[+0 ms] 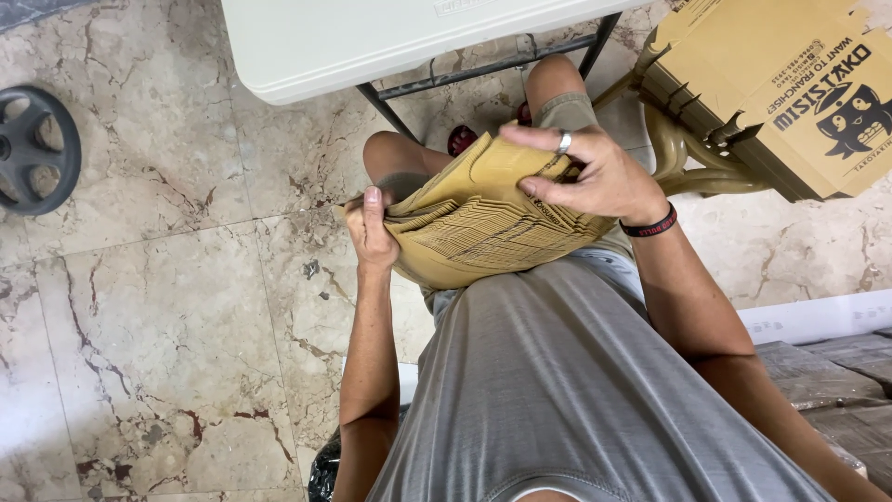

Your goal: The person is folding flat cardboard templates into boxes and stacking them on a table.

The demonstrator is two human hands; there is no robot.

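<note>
A thick stack of flat brown cardboard pieces (pixel 483 228) rests on my lap, fanned at its edges. My left hand (pixel 372 232) grips the stack's left end, thumb on top. My right hand (pixel 599 172), with a ring and a dark wristband, curls over the top right of the stack, fingers holding the upper pieces. My knees show beyond the stack.
A white folding table (pixel 372 42) with dark metal legs stands ahead. A printed cardboard box (pixel 790 84) sits on a chair at the upper right. A black wheel (pixel 32 149) lies at the left on the marble floor (pixel 167 325). Wooden boards (pixel 836 381) lie at right.
</note>
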